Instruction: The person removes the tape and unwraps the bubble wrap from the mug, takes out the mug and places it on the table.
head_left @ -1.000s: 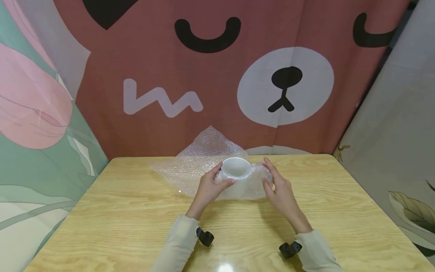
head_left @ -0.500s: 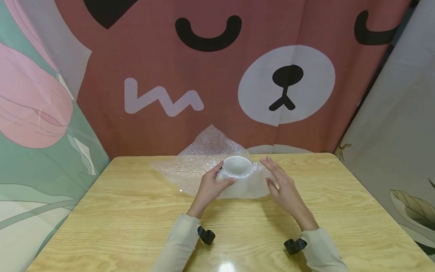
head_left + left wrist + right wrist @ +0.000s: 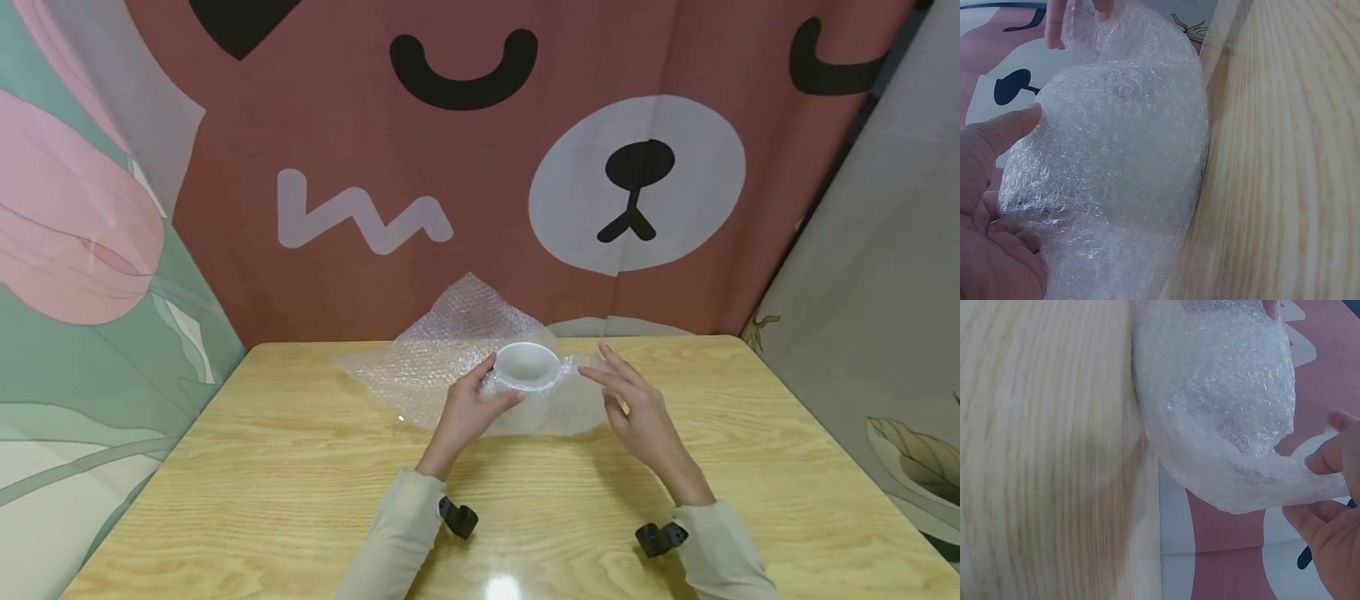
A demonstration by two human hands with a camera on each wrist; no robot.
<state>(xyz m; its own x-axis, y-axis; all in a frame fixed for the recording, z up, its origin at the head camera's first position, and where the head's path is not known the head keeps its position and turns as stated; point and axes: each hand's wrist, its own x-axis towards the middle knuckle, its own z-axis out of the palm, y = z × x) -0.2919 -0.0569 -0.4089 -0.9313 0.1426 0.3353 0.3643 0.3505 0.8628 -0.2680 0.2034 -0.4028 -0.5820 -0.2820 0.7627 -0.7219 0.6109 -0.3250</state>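
Note:
A white cup (image 3: 527,367) stands with its round mouth facing up, its sides wrapped in clear bubble wrap (image 3: 1116,125). My left hand (image 3: 468,408) holds it from the left through the wrap, thumb at the near side of the rim and fingers around the far side. On the right, my right hand (image 3: 641,417) has the loose end of the bubble wrap (image 3: 1260,481) between thumb and fingers. That end stretches out from the cup as a narrow strip in the right wrist view. The cup's body is hidden under the wrap in both wrist views.
More of the bubble wrap sheet (image 3: 420,367) spreads over the table to the left, with one corner standing up against the printed curtain (image 3: 480,167) behind. The wooden table (image 3: 300,492) ends at the curtain. Black wrist cameras (image 3: 459,518) sit at both sleeves.
My right hand has moved right, away from the cup, and its fingers have shifted on the wrap's loose end. My left hand keeps its hold on the cup.

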